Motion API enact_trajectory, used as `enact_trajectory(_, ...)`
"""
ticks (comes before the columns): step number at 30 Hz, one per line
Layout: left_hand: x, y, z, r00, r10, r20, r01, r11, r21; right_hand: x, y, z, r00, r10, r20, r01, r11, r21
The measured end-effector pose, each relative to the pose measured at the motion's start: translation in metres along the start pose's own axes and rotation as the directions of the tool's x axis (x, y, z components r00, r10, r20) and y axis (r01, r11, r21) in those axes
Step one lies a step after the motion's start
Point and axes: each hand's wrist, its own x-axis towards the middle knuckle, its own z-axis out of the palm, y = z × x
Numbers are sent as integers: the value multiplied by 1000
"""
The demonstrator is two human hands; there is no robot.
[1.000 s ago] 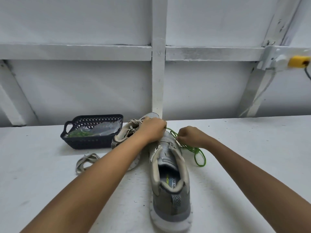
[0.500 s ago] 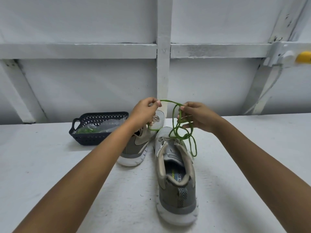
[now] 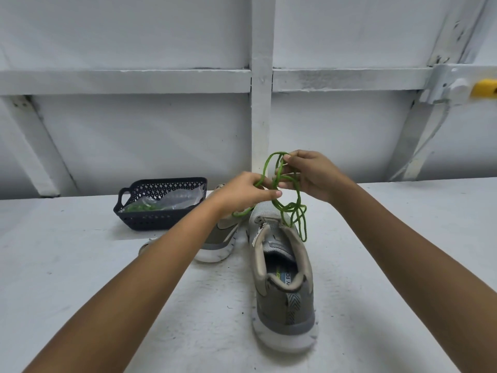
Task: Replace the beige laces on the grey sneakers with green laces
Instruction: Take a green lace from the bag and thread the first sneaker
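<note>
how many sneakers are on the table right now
2. One grey sneaker lies in the middle, heel toward the camera. The other sneaker sits just left of it, partly hidden behind the left forearm.

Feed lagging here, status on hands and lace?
Left hand and right hand both pinching green lace, bunched above near sneaker. Not threaded. Nothing blocking.

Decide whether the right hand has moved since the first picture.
Yes. The right hand rose from beside the near sneaker, lifting the green lace above it.

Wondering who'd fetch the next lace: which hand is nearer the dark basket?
Left. The left hand is just right of the dark basket; the right hand is farther right.
</note>
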Motion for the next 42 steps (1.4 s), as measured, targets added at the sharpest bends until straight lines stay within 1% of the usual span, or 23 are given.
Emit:
enact_trajectory(2,1,-1,2,1000,-3,-20,3,1000,-30,1,-2,0,1000,-24,-3,24,1000,-15)
enact_trajectory(4,3,-2,-3,998,-39,-55,33,994,-102,2,-1,-2,998,-42,-40,35,984,-174)
enact_trajectory(6,6,-4,-12,994,-77,-77,58,971,-234,3,4,-9,994,-56,-98,15,929,-369)
enact_trajectory(7,6,-4,-17,993,-85,-84,56,952,-301,4,7,-12,991,-56,-122,-2,904,-428)
enact_trajectory(9,7,-7,-24,991,-98,-90,53,914,-403,2,12,-15,987,-56,-149,-27,863,-505)
enact_trajectory(11,8,-10,-30,990,-110,-91,57,890,-452,-2,16,-15,988,-51,-149,-39,839,-542)
enact_trajectory(13,9,-13,-32,988,-124,-93,65,874,-482,-7,17,-14,995,-19,-97,-41,817,-575)
enact_trajectory(14,9,-14,-32,987,-132,-95,69,868,-492,-11,16,-13,999,14,-41,-37,791,-610)
enact_trajectory(15,9,-14,-31,986,-137,-97,70,863,-501,-14,16,-12,998,59,28,-26,750,-661)
enact_trajectory(17,10,-15,-30,985,-141,-98,73,859,-507,-20,18,-7,975,151,162,31,628,-777)
enact_trajectory(18,10,-15,-29,985,-143,-97,74,857,-510,-21,21,-5,963,173,206,71,578,-813)
enact_trajectory(19,11,-16,-29,985,-143,-96,74,855,-512,-21,25,-1,959,164,232,103,558,-823)
enact_trajectory(20,12,-16,-29,985,-144,-96,75,854,-514,-20,28,2,961,136,239,121,571,-812)
enact_trajectory(22,13,-16,-28,984,-148,-97,77,854,-515,-18,34,7,974,82,213,113,638,-762)
enact_trajectory(25,14,-16,-29,982,-158,-102,81,845,-529,-18,35,8,982,70,175,67,740,-669)
enact_trajectory(27,14,-16,-32,973,-196,-123,97,829,-551,-17,33,8,986,78,151,6,874,-486)
enact_trajectory(29,16,-16,-34,954,-259,-149,126,800,-587,-16,27,5,994,96,55,-82,972,-220)
enact_trajectory(31,18,-16,-38,936,-327,-131,157,719,-678,-14,23,2,994,102,-42,-103,994,-37)
enact_trajectory(32,19,-15,-39,931,-353,-93,173,651,-739,-14,21,1,994,98,-50,-98,995,-3)
enact_trajectory(34,20,-10,-41,937,-350,19,201,493,-847,-14,21,3,996,89,29,-88,996,-23)
enact_trajectory(36,22,-2,-42,949,-299,97,209,367,-907,-15,22,9,984,86,155,-69,991,-111)
enact_trajectory(39,26,10,-40,960,-237,146,209,265,-942,-14,22,21,960,92,265,-16,961,-277)
enact_trajectory(42,28,20,-38,965,-205,164,207,205,-957,-12,22,30,959,77,272,33,926,-376)
